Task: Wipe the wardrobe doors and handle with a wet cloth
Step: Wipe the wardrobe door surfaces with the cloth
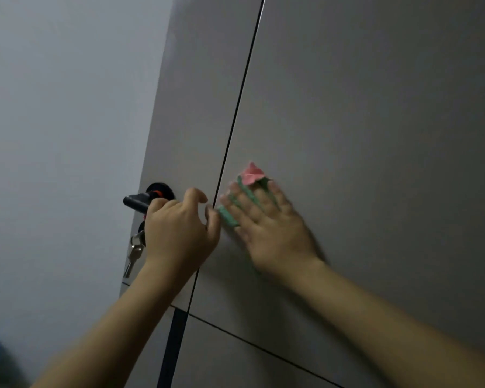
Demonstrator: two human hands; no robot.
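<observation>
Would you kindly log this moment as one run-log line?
step: wiping door | right hand: flat, presses cloth on right door | left hand: by black handle, grip unclear | keys: hang below

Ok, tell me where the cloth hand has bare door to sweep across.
Bare: the right door panel above and to the right of the right hand and cloth, and the left door strip above the handle. Crowded: left of the gap, where the left hand, handle and keys cluster.
</observation>
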